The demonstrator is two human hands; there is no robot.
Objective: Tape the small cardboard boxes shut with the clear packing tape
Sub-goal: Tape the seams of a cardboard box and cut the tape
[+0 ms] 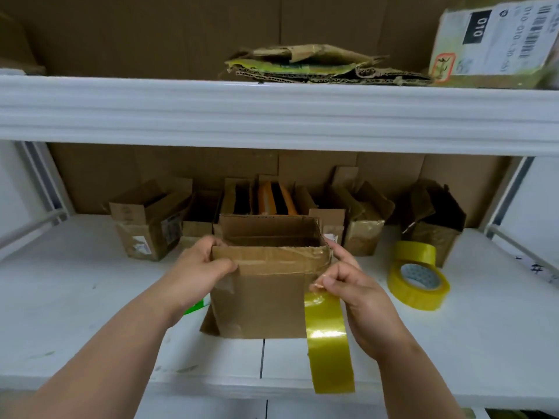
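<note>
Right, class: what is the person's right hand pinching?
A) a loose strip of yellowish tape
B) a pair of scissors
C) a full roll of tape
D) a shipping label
A: the right hand pinches the top of a loose tape strip hanging beside the cardboard box.

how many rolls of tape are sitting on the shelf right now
2, both right of the held box: one roll lying nearer the front, another roll just behind it, partly covered. More could be hidden behind the boxes.
</note>
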